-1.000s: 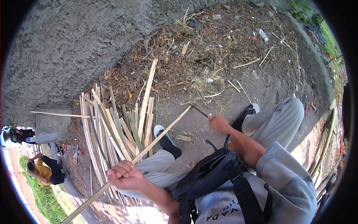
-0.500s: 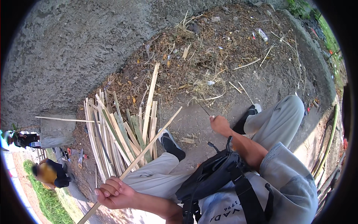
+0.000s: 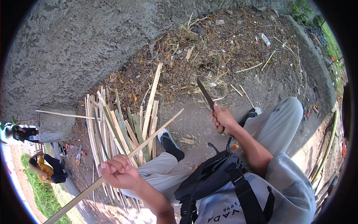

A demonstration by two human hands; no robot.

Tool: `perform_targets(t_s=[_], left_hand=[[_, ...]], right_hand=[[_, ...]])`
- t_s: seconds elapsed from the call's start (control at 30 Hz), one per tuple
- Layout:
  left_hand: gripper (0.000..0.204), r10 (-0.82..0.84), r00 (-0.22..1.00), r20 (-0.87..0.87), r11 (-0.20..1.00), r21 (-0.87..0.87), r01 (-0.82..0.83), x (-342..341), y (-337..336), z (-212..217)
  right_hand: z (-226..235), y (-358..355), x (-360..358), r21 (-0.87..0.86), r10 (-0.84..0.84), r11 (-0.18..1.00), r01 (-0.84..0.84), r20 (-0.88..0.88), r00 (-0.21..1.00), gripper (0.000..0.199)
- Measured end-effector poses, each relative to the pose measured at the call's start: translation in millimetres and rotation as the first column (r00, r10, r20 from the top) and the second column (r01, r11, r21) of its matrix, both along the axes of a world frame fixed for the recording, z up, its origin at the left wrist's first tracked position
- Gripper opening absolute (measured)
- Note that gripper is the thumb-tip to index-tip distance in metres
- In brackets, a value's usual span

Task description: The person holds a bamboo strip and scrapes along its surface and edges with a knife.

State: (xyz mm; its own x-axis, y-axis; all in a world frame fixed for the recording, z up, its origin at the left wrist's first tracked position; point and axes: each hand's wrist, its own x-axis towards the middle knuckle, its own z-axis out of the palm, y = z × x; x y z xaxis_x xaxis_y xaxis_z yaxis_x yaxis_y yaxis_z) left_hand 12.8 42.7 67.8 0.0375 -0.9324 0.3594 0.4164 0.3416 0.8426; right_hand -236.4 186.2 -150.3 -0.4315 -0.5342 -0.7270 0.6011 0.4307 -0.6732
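A long pale bamboo strip (image 3: 80, 196) runs slantwise from the lower left edge to a tip near the middle. My left hand (image 3: 122, 173) has its fingers curled around it, above the left leg. My right hand (image 3: 225, 120), by my right knee, is closed on the handle of a knife (image 3: 206, 93). The dark, broad blade points up and to the left, apart from the strip. Under the strip's upper half lies a pile of split bamboo strips (image 3: 123, 128), some pale, some greenish.
A rough grey concrete wall (image 3: 82, 48) rises at the back left. Dry leaves and scraps (image 3: 175, 67) litter the ground. Green poles (image 3: 326, 145) lie at the right edge. A black bag (image 3: 205, 175) hangs at my waist. Another person (image 3: 48, 168) is at the far left.
The knife has swung up into plain view as my right hand turned and shifted slightly. My left hand has moved up and slightly right; the strip's lower part now reaches farther left.
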Motion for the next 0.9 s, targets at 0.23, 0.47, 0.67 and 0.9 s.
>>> perform_targets(t_s=[0.23,0.47,0.67,0.9], left_hand=[[0.036,-0.098,0.995,-0.016,0.995,-0.018,0.098,-1,-8,-39],[0.03,-0.031,0.995,-0.091,1.0,0.004,0.031,-3,-20,-44],[0.029,-0.274,0.951,-0.144,0.96,-0.106,0.26,9,-16,-47],[0.033,-0.257,0.965,-0.051,0.959,-0.139,0.248,14,-10,-52]], right_hand=[[-31,-28,50,0.22,0.426,0.902,-0.371,-0.582,0.693,0.062],[37,-47,103,-0.121,0.369,0.775,-0.621,-0.711,0.599,0.049],[-22,-44,99,0.103,0.448,0.86,-0.501,-0.623,0.641,0.05],[-8,-52,103,0.104,0.483,0.841,-0.53,-0.585,0.651,0.054]])
